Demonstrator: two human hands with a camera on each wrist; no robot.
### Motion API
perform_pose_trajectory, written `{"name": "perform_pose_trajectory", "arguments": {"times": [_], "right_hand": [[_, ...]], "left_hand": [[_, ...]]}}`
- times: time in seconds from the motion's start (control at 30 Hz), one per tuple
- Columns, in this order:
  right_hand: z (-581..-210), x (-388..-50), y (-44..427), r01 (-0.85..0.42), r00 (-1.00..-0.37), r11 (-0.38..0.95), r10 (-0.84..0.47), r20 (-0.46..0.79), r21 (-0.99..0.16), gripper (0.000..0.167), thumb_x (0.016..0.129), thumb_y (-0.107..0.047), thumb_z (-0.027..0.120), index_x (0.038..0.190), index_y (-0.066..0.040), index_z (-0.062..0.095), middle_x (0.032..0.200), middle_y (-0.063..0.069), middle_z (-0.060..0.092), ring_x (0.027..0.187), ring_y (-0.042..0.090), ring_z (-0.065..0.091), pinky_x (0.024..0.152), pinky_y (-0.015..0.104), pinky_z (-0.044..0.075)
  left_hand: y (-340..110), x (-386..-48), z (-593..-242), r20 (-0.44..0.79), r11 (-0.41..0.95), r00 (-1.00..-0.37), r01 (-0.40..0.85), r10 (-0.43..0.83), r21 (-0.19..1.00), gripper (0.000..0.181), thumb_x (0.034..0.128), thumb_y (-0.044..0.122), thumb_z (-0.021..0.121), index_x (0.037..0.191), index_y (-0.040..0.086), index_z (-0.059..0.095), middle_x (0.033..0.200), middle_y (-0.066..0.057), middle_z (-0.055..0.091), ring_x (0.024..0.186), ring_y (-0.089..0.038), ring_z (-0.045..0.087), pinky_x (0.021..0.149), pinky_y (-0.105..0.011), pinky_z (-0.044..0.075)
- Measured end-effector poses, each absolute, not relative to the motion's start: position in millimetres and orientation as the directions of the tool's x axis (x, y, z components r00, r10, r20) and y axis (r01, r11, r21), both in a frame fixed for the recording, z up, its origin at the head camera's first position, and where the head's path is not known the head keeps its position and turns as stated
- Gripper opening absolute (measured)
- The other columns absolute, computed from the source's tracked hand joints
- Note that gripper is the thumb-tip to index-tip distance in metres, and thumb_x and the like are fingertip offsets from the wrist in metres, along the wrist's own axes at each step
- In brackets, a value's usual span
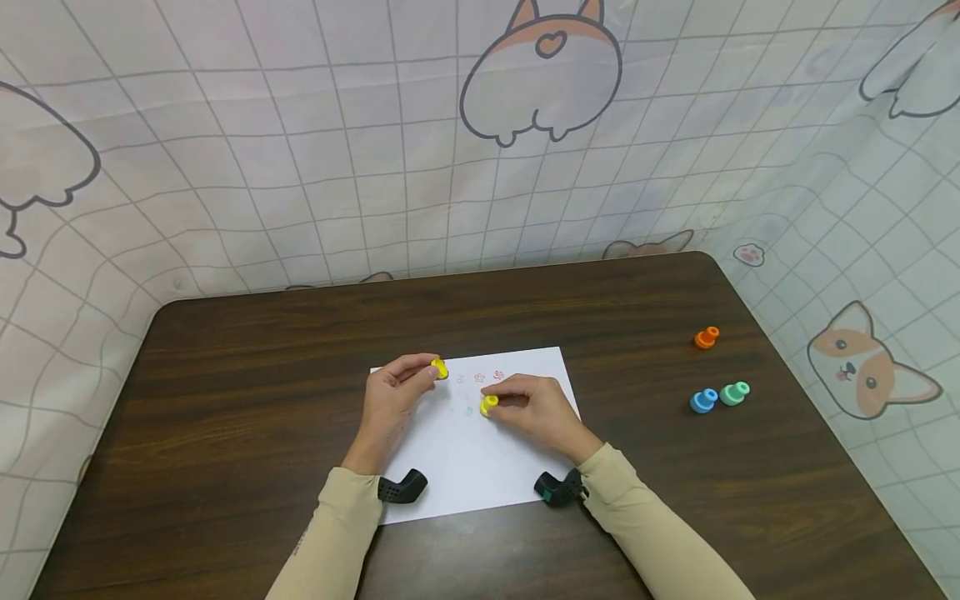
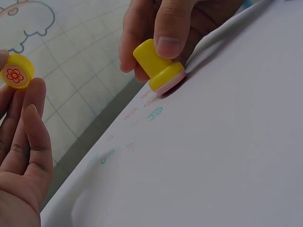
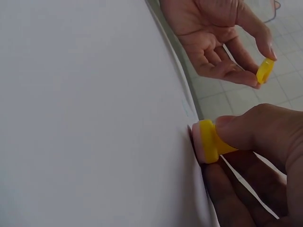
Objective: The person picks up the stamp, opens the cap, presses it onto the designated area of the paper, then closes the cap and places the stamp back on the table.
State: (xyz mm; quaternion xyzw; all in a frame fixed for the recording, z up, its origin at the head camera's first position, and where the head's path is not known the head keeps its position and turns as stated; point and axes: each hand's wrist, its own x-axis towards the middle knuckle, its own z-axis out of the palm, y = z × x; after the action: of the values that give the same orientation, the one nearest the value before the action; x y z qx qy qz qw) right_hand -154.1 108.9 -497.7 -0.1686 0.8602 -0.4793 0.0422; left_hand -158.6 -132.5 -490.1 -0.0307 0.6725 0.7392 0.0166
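Observation:
My right hand (image 1: 542,412) pinches a yellow stamp (image 1: 489,403) by its handle, its pale face down at the white paper (image 1: 465,467). In the left wrist view the stamp (image 2: 165,75) is tilted, one edge at or just over the sheet. Between thumb and fingertips my left hand (image 1: 392,408) holds a yellow cap (image 1: 440,368) above the paper's upper left part; a red flower shows on the cap (image 2: 15,74). Small red and green prints mark the paper near the stamp.
On the table (image 1: 255,392), to the right of the paper, stand an orange stamp (image 1: 707,337), a blue stamp (image 1: 703,401) and a green stamp (image 1: 734,393). A patterned curtain (image 1: 337,167) hangs behind the table and along its right side.

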Motion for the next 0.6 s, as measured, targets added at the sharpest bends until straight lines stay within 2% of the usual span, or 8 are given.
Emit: {"name": "perform_pose_trajectory", "arguments": {"times": [0.1, 0.33, 0.6], "right_hand": [[-496.9, -153.9, 108.9, -0.282, -0.934, 0.515, -0.339, 0.110, -0.810, 0.027, 0.084, -0.009, 0.084, 0.111, -0.016, 0.082, 0.108, 0.002, 0.081, 0.093, 0.012, 0.076, 0.089, 0.023, 0.061], [-492.7, -152.0, 107.3, -0.313, -0.930, 0.573, -0.348, 0.121, -0.758, 0.030, 0.085, -0.011, 0.084, 0.113, -0.020, 0.082, 0.111, 0.000, 0.081, 0.101, 0.015, 0.076, 0.096, 0.039, 0.061], [-492.2, -151.4, 106.2, -0.322, -0.927, 0.593, -0.356, 0.117, -0.738, 0.031, 0.086, -0.015, 0.085, 0.115, -0.022, 0.081, 0.113, 0.001, 0.081, 0.106, 0.017, 0.076, 0.097, 0.040, 0.061]], "left_hand": [[-132.6, -158.9, -489.3, -0.072, -0.091, -0.997, -0.070, -0.020, 0.993, 0.027, 0.0951, 0.008, 0.073, 0.120, -0.003, 0.071, 0.103, 0.010, 0.076, 0.090, -0.009, 0.069, 0.082, -0.019, 0.060], [-133.5, -161.0, -489.1, -0.086, -0.068, -0.996, -0.084, -0.029, 0.994, 0.026, 0.0948, 0.009, 0.074, 0.118, -0.001, 0.073, 0.106, 0.007, 0.075, 0.092, -0.014, 0.070, 0.083, -0.019, 0.060], [-134.5, -160.5, -487.6, -0.113, -0.038, -0.993, -0.112, -0.030, 0.993, 0.027, 0.0954, 0.012, 0.074, 0.120, 0.001, 0.073, 0.113, 0.003, 0.075, 0.095, -0.009, 0.071, 0.086, -0.018, 0.060]]}}
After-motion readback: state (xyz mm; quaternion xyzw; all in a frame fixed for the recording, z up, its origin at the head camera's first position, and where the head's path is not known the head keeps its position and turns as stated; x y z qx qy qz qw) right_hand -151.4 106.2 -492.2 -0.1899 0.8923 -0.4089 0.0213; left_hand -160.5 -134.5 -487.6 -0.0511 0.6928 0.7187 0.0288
